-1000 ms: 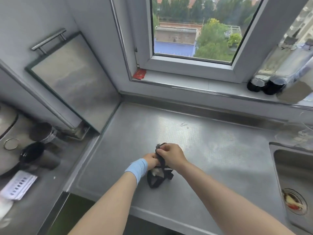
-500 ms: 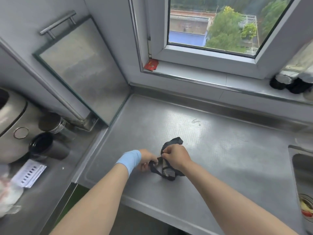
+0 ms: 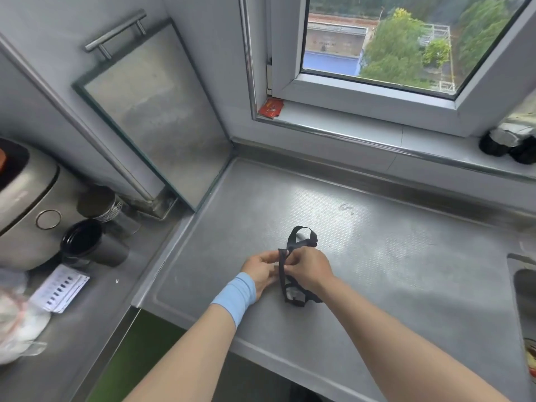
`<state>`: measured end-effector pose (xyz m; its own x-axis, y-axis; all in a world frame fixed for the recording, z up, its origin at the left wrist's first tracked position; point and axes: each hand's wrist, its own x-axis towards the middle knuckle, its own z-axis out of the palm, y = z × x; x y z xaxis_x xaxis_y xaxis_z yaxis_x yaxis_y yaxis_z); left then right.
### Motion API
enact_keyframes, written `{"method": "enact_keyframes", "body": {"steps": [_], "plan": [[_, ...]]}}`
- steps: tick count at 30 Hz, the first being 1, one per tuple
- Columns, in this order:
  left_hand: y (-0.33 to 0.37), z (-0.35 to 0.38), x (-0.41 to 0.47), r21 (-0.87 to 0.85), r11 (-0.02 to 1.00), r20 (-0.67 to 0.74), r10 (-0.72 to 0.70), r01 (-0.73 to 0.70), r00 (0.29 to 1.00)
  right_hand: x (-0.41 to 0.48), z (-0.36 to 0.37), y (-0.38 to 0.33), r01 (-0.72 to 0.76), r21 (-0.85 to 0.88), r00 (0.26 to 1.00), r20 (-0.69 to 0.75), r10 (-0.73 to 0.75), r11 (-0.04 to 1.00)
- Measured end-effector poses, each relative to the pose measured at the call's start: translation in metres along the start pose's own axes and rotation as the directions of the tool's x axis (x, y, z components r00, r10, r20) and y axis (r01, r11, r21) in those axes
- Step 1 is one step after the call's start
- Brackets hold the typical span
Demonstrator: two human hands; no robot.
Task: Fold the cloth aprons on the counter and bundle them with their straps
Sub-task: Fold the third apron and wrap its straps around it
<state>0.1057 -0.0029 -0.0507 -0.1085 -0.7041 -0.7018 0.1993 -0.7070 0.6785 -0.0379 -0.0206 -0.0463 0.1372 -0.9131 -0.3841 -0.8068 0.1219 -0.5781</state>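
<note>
A small folded apron bundle [image 3: 293, 294], pale cloth wrapped in black straps, lies on the steel counter [image 3: 391, 256] near its front edge. A black strap loop [image 3: 301, 236] sticks out beyond my hands toward the window. My left hand [image 3: 258, 271], with a light blue wristband, pinches the strap at the bundle's left side. My right hand [image 3: 310, 266] grips the same strap from the right, covering part of the bundle. Both hands touch each other over the bundle.
A sink [image 3: 525, 300] sits at the right edge. Left of the counter stand a rice cooker [image 3: 26, 204], two dark cups [image 3: 87, 242], a paper card [image 3: 59, 287] and a plastic bag [image 3: 17, 323]. A glass-fronted panel [image 3: 150, 111] leans at the back left. Dark bottles [image 3: 510, 140] rest on the window sill.
The strap loop has been drawn out farther away from me, and both hands have closed together on the strap over the bundle. The camera has shifted left and down.
</note>
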Motion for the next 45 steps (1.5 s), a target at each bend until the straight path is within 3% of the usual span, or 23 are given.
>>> {"method": "enact_keyframes", "body": {"steps": [4,7,13,18,20,23,25,28,32,35,37,39,41,45], "plan": [[0.004,0.004,0.002,0.179,0.984,-0.121,0.024,-0.001,0.992,-0.002,0.002,-0.002,-0.010,0.013,1.000,-0.009,0.010,1.000],[0.006,0.005,0.004,0.330,0.944,-0.125,0.041,0.003,0.991,-0.004,0.005,-0.002,-0.026,0.077,1.000,-0.004,0.026,0.997],[0.011,0.009,0.007,0.307,0.951,-0.166,0.099,-0.044,0.981,-0.002,0.001,0.000,-0.183,0.429,0.982,0.129,0.141,0.884],[0.011,0.008,0.005,0.390,0.919,-0.159,0.125,-0.054,0.979,0.000,0.002,0.009,-0.176,0.408,0.984,0.085,0.155,0.896],[0.013,0.003,0.001,0.358,0.932,-0.194,0.142,-0.065,0.971,0.002,0.002,0.010,-0.173,0.395,0.984,0.037,0.172,0.902],[0.019,-0.003,-0.006,0.012,0.996,-0.248,0.089,-0.089,0.965,-0.003,0.000,0.009,-0.149,0.347,0.986,-0.014,0.164,0.926],[0.020,-0.008,-0.008,-0.089,0.992,-0.197,0.075,-0.094,0.978,-0.008,-0.001,0.006,-0.102,0.359,0.987,-0.079,0.139,0.928],[0.022,-0.002,-0.015,-0.058,0.996,-0.020,0.066,-0.067,0.998,-0.009,0.004,0.005,-0.001,0.306,0.993,-0.115,0.038,0.952],[0.021,0.010,-0.011,0.174,0.968,-0.019,0.184,-0.178,0.983,-0.012,0.004,0.004,0.012,0.250,0.999,-0.036,-0.003,0.968],[0.023,0.013,-0.011,0.276,0.936,0.038,0.216,-0.218,0.976,-0.020,0.006,0.006,-0.018,0.333,0.999,0.032,0.008,0.943],[0.023,0.014,-0.012,0.274,0.943,0.026,0.191,-0.191,0.981,-0.021,0.008,0.008,-0.022,0.360,1.000,0.025,0.014,0.933],[0.020,0.014,-0.006,0.304,0.943,-0.114,0.176,-0.134,0.978,-0.023,0.003,0.005,-0.047,0.435,0.999,0.037,0.035,0.899],[0.013,0.009,0.003,0.443,0.896,-0.252,0.148,-0.022,0.956,-0.020,0.001,0.007,-0.116,0.566,0.992,0.020,0.127,0.817],[0.002,0.018,0.010,0.425,0.879,-0.141,-0.171,0.216,0.975,-0.020,-0.002,0.012,-0.236,0.773,0.964,0.111,0.241,0.589]]}}
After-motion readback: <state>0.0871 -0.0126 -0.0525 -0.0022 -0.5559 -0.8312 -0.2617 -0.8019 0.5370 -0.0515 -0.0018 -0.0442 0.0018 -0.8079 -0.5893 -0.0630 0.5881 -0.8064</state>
